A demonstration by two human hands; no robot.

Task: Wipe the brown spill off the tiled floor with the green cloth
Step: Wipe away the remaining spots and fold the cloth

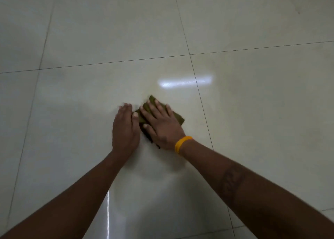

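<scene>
Glossy tiled floor (pixel 253 112): soft, limp green cloth (pixel 178 116) is being pressed flat under right hand (pixel 161 125), fingers spread; left hand (pixel 124 130) is being laid flat beside. Probably best pinched by an edge.

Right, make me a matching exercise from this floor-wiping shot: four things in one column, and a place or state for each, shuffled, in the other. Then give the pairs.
Column one
1. green cloth
2. left hand
3. right hand
4. yellow wristband

Column two
A. flat on the bare tile beside the cloth
B. round the right wrist
C. spread on the cloth, fingers straight, pressing it down
D. lying on the tiled floor, mostly covered by a hand

Pairs: 1-D, 2-A, 3-C, 4-B
</scene>
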